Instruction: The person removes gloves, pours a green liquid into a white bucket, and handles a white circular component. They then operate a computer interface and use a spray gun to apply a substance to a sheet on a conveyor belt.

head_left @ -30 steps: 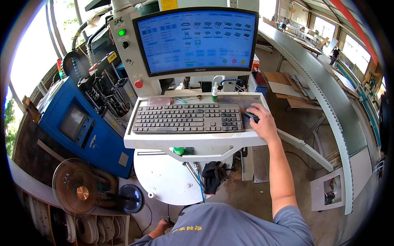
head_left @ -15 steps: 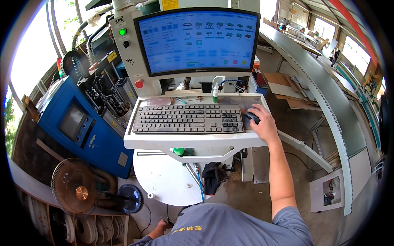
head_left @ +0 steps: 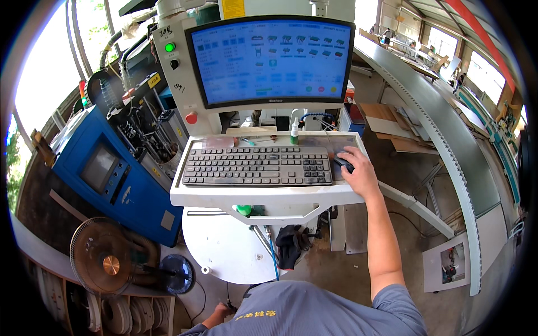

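Observation:
My right hand (head_left: 361,172) rests over a black computer mouse (head_left: 343,163), fingers curved around it, at the right end of a white keyboard tray (head_left: 269,196). Left of it lies a dusty black keyboard (head_left: 255,166). Above the tray a wide monitor (head_left: 269,61) is lit blue with rows of small pictures. Low at my side hangs my left hand (head_left: 222,309), away from the tray; its fingers are too small and partly hidden to read. A small white-and-green bottle (head_left: 294,132) stands behind the keyboard.
A blue machine cabinet (head_left: 115,173) and a standing fan (head_left: 103,256) are at the left. Dark gloves (head_left: 290,246) lie on the round white surface (head_left: 224,246) below the tray. On the right runs a long conveyor (head_left: 443,123), with stacked boards (head_left: 395,123) beside it.
The view has shifted slightly, so the tray and keyboard sit a little lower. My right hand stays on the mouse, and the left still hangs low.

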The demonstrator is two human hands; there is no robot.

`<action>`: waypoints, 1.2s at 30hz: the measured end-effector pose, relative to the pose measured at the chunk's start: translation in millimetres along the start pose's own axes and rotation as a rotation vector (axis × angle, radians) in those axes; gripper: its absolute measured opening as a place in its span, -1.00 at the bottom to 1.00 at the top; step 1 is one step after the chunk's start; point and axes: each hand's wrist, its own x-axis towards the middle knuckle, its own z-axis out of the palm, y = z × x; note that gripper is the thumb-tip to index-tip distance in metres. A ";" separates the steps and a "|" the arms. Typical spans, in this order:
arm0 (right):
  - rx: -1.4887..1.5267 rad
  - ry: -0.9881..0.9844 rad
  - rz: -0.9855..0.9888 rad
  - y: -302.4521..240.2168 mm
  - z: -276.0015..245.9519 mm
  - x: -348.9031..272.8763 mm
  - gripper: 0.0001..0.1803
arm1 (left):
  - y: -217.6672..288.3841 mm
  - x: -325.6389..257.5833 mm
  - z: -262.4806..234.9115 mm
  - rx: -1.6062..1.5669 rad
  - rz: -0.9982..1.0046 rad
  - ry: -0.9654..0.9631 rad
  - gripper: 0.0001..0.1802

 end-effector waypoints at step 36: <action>-0.010 0.050 0.060 6.8 3.5 -1.2 -0.67 | -38.2 54.9 21.7 0.016 -0.041 -0.069 -0.43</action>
